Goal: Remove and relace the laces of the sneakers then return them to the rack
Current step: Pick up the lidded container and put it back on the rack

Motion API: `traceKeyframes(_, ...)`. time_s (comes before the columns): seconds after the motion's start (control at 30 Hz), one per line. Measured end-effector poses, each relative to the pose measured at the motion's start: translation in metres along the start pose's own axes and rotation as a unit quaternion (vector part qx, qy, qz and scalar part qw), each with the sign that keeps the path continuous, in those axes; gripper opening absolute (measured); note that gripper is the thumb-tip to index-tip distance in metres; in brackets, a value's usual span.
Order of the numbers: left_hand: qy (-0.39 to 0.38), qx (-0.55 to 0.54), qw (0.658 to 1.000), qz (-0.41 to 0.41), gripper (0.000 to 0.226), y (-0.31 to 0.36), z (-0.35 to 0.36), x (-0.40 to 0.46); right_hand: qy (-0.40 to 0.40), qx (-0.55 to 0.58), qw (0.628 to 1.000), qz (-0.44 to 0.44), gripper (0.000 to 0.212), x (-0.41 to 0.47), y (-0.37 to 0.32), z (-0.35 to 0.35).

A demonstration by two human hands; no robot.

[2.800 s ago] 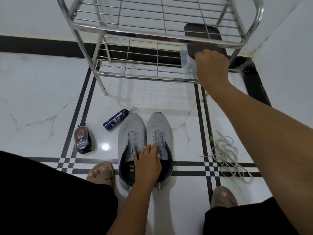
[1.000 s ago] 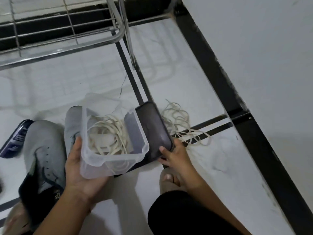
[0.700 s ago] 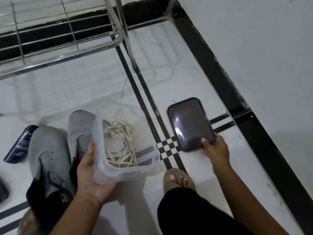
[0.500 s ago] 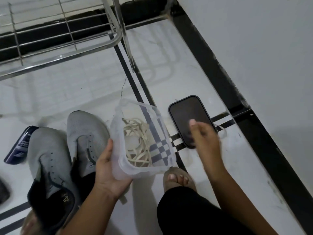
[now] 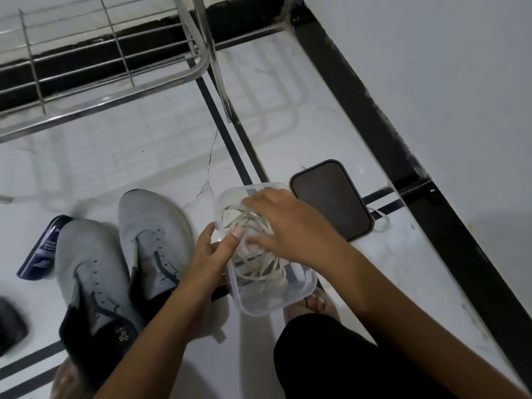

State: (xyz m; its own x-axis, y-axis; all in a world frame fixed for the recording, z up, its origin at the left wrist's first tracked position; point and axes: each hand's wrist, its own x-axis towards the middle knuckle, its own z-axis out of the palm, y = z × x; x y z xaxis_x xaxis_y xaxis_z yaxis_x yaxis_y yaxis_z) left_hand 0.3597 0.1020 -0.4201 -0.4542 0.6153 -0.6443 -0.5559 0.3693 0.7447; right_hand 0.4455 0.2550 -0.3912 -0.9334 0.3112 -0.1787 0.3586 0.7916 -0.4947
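Two grey sneakers (image 5: pixel 126 254) without laces lie side by side on the white floor, toes toward the rack. My left hand (image 5: pixel 214 254) grips the near-left rim of a clear plastic box (image 5: pixel 290 298) that holds pale laces (image 5: pixel 256 272). My right hand (image 5: pixel 285 226) reaches down into the box, fingers among the laces; I cannot tell whether they pinch one. The metal shoe rack (image 5: pixel 115 93) stands at the back left.
The box's dark lid (image 5: pixel 331 200) lies on the floor right of the box, with a loose lace (image 5: pixel 381 221) poking from under it. A blue tube (image 5: pixel 40 251) lies left of the sneakers. A wall with black skirting (image 5: pixel 388 133) runs along the right.
My right hand took the box from the rack, pulled the lid off and laid it on the floor over the loose laces. It has now moved into the box, which my left hand holds.
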Motion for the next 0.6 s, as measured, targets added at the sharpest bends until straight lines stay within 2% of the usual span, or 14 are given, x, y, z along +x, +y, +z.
traceKeyframes(0.03, -0.002, 0.004, 1.000, 0.001, 0.052, 0.002, 0.001, 0.000, -0.075, -0.016, 0.997, -0.003, 0.089, 0.006, 0.000, 0.002)
traceKeyframes(0.1, 0.005, 0.026, 1.000, 0.014, 0.061, 0.006, 0.000, 0.004, -0.167, -0.055, 0.984, -0.003, 0.117, 0.014, -0.002, 0.013)
traceKeyframes(0.17, 0.024, 0.053, 0.998, 0.036, 0.065, 0.009, -0.005, 0.008, -0.206, -0.108, 0.972, 0.006, 0.123, 0.015, -0.007, 0.029)
traceKeyframes(0.2, 0.031, 0.050, 0.998, 0.034, 0.071, 0.009, -0.008, 0.012, -0.202, -0.144, 0.969, 0.007, 0.117, 0.016, -0.010, 0.036)
traceKeyframes(0.27, 0.052, 0.027, 0.998, 0.016, 0.080, 0.008, -0.016, 0.017, -0.175, -0.176, 0.969, 0.005, 0.085, 0.014, -0.017, 0.047)
traceKeyframes(0.33, 0.073, 0.017, 0.997, 0.019, 0.081, 0.004, -0.020, 0.021, -0.174, -0.167, 0.970, -0.010, 0.049, 0.010, -0.019, 0.050)
traceKeyframes(0.4, 0.078, 0.029, 0.996, 0.025, 0.083, 0.004, -0.019, 0.021, -0.180, -0.138, 0.974, -0.019, 0.033, 0.007, -0.018, 0.051)
traceKeyframes(0.43, 0.075, 0.038, 0.996, 0.029, 0.083, 0.004, -0.019, 0.021, -0.180, -0.096, 0.979, -0.011, 0.028, 0.006, -0.018, 0.049)
traceKeyframes(0.5, 0.082, 0.038, 0.995, 0.045, 0.085, 0.006, -0.024, 0.019, -0.154, 0.074, 0.984, 0.055, 0.025, 0.006, -0.017, 0.032)
traceKeyframes(0.53, 0.094, 0.028, 0.994, 0.051, 0.088, 0.008, -0.029, 0.019, -0.128, 0.173, 0.972, 0.093, 0.025, 0.007, -0.016, 0.018)
traceKeyframes(0.6, 0.131, -0.005, 0.990, 0.052, 0.094, 0.015, -0.045, 0.017, -0.062, 0.347, 0.926, 0.137, 0.022, 0.006, -0.007, -0.017)
